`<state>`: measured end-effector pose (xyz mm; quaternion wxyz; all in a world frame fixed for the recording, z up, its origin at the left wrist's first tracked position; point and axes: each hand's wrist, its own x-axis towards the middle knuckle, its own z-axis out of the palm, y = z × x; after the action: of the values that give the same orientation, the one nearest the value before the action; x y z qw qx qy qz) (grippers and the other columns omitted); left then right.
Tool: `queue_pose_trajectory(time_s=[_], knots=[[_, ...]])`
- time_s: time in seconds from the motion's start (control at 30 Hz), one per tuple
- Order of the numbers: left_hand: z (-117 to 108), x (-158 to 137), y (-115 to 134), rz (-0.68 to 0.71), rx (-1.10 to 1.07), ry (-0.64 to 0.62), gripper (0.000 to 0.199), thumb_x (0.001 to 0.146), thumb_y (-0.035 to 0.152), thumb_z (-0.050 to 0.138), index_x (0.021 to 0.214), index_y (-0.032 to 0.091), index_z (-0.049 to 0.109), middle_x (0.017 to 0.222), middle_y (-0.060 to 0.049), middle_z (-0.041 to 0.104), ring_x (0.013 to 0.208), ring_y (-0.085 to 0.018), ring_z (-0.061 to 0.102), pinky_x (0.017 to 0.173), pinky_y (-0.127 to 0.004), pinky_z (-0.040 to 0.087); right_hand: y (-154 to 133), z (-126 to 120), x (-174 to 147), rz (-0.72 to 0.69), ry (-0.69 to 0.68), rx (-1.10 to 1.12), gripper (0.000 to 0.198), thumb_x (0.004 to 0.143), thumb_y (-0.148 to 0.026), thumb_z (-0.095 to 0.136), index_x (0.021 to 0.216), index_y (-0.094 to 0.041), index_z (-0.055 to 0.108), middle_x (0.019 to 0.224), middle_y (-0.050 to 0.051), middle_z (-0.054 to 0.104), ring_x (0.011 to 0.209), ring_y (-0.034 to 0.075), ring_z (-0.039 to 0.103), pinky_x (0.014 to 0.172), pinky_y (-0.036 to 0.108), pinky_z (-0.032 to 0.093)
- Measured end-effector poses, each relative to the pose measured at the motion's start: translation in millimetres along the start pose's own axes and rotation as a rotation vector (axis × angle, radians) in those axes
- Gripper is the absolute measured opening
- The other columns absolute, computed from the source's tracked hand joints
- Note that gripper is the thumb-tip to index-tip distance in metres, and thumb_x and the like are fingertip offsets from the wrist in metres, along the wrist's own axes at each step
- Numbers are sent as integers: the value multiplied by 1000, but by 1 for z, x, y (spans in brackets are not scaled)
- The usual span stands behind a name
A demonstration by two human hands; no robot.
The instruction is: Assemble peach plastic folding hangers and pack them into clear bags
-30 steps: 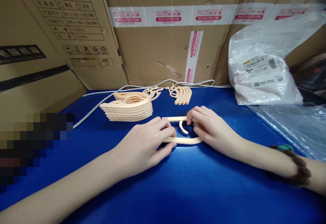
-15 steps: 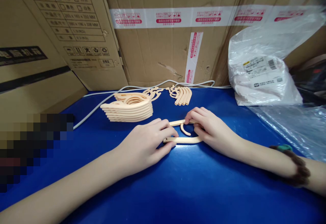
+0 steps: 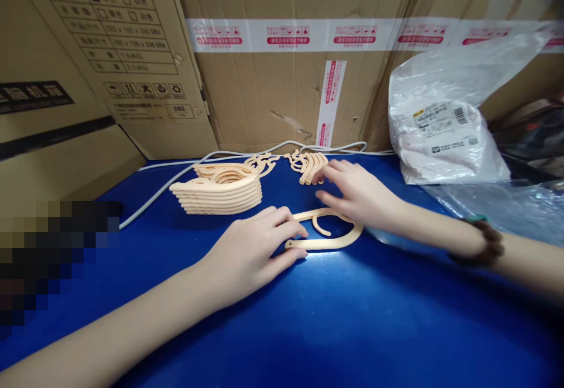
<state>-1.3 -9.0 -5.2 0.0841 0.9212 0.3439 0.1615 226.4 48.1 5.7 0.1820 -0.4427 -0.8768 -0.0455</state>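
Observation:
A cream plastic folding hanger [image 3: 332,244], with a curved arm and an inner hook, lies flat on the blue table [image 3: 343,323]. My left hand [image 3: 264,244] has its thumb and fingers closed around the hanger's left end. My right hand [image 3: 356,191] is off the hanger, above its far right side, thumb and fingers apart. Its fingertips reach a small group of curved hanger arms [image 3: 314,167] at the back; whether they touch cannot be made out. A neat stack of similar cream hangers [image 3: 215,197] sits left of centre, behind my left hand.
Loose cream hanger hooks [image 3: 265,163] lie behind the stack. A white cable [image 3: 154,200] runs along the back and left. Cardboard boxes [image 3: 247,94] wall in the back and left. A white plastic bag [image 3: 445,135] stands at the back right, with clear plastic film [image 3: 497,211] before it.
My right hand has let go of the hanger and moved away toward the hanger arms at the back. My left hand has stayed on the hanger's left end. The view has shifted slightly.

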Motion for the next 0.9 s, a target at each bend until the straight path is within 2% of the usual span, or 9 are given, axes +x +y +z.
queue_pose_trajectory(time_s=[0.03,0.2,0.4,0.6,0.77,0.9], knots=[[-2,0,0,-4,10,20,18,96,34,52,105,22,62,101,-2,61,90,-18,58,72,-29,45,5,0,10,44,-38,-83,20,90,-27,52,105,-17,61,110,11,63,103,26,57,89,39,42],[-8,-2,0,-29,59,114,21,93,37,54,103,20,62,104,-4,61,94,-21,56,77,-33,46,23,6,62,179,-74,-173,31,93,-36,48,102,-14,68,109,17,65,104,31,59,86,41,43],[-5,-4,-3,-71,48,83,22,95,34,52,110,21,61,114,-5,62,99,-21,58,82,-35,48,28,21,104,316,-159,-221,36,93,-41,52,98,-11,70,106,18,68,105,33,62,87,41,46],[-4,-6,-5,-79,24,70,21,94,34,54,108,21,62,115,-5,62,100,-21,58,84,-36,49,27,29,122,414,-277,-198,34,93,-35,58,123,-17,56,123,9,59,102,21,61,85,43,53],[-3,-6,-3,-92,5,54,21,93,33,55,108,20,63,116,-5,60,101,-21,57,87,-37,48,25,28,125,468,-263,-132,34,93,-34,59,121,-15,58,121,10,60,102,22,62,85,42,53],[-2,-6,-3,-92,-17,47,21,93,33,55,108,21,64,117,-4,59,101,-21,57,86,-36,48,25,14,123,480,-176,-32,34,90,-36,57,102,-6,68,99,18,68,92,28,64,75,37,50]])
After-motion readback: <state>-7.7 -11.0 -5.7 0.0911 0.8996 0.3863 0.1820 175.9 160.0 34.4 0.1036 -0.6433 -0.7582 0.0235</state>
